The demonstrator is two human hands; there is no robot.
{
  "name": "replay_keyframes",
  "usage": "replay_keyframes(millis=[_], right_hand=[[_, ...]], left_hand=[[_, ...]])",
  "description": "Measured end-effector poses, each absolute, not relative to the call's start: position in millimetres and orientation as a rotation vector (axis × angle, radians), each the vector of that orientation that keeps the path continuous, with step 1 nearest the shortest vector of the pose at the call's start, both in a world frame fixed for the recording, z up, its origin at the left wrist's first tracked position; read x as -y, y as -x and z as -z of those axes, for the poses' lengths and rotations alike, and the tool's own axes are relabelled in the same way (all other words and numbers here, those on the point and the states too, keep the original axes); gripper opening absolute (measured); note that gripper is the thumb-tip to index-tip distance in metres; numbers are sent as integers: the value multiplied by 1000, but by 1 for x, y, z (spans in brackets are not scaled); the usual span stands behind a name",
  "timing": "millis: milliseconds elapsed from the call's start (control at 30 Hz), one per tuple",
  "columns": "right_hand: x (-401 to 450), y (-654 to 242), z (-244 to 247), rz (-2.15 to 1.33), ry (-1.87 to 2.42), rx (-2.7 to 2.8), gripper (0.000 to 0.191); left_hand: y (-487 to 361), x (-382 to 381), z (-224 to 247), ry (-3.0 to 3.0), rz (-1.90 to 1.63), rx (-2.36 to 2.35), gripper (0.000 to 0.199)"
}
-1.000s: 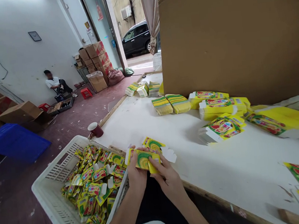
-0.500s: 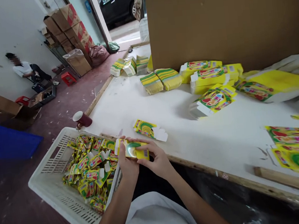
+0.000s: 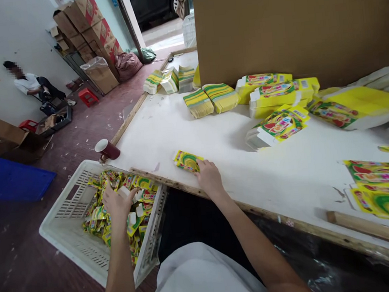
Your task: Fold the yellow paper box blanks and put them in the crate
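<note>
My left hand [image 3: 117, 203] is over the white plastic crate [image 3: 51, 229], its thumb and fingers apart. Beneath it lie many small yellow-green printed cartons [image 3: 145, 183], heaped inside the crate; a white carton flap shows close by the thumb. On the white table, my right hand [image 3: 210, 176] has its fingers on the right end of a single flattened-looking carton [image 3: 186, 161], printed yellow, green and red. That end of the carton is hidden under the fingers.
A maroon mug [image 3: 108, 149] stands at the table corner by the crate. Carton stacks [image 3: 210, 99] and larger bundles [image 3: 278, 126] line the back against a brown board [image 3: 292, 21]. More flat cartons [image 3: 380, 187] and a wooden bar [image 3: 378, 231] lie right. A person [image 3: 28, 84] sits far left.
Both hands held a carton together before; they have parted. My left hand moved left over the crate, that carton no longer in it. My right hand reached forward to the carton on the table.
</note>
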State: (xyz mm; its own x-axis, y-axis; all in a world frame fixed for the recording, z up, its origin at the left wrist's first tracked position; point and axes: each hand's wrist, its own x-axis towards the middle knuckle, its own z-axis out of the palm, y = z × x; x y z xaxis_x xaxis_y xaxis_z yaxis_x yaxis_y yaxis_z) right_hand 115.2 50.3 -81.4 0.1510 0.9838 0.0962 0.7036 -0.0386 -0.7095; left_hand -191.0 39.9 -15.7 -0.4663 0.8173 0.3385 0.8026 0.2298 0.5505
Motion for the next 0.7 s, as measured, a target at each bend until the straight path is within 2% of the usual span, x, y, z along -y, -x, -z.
replay_keyframes(millis=[67, 133, 300, 400, 500, 633, 700], right_hand=[[-53, -112, 87, -567, 1798, 1617, 38], [-52, -111, 88, -542, 1787, 1606, 38], [-37, -118, 77, -535, 1721, 1529, 51], [-20, -117, 67, -734, 1474, 1440, 55], [-4, -106, 61, -1045, 1177, 1375, 50], [9, -87, 57, -1236, 991, 1243, 50], [14, -79, 54, -1309, 931, 1243, 55]], left_hand=[[196, -38, 25, -1612, -1146, -2335, 86], [177, -36, 36, -1500, -1315, -2027, 76], [84, -33, 55, -1033, -1446, -1318, 65], [40, -31, 54, -818, -1382, -971, 60], [19, -30, 45, -631, -1320, -744, 48], [16, -32, 29, -488, -1439, -636, 34], [18, -35, 25, -456, -1503, -669, 34]])
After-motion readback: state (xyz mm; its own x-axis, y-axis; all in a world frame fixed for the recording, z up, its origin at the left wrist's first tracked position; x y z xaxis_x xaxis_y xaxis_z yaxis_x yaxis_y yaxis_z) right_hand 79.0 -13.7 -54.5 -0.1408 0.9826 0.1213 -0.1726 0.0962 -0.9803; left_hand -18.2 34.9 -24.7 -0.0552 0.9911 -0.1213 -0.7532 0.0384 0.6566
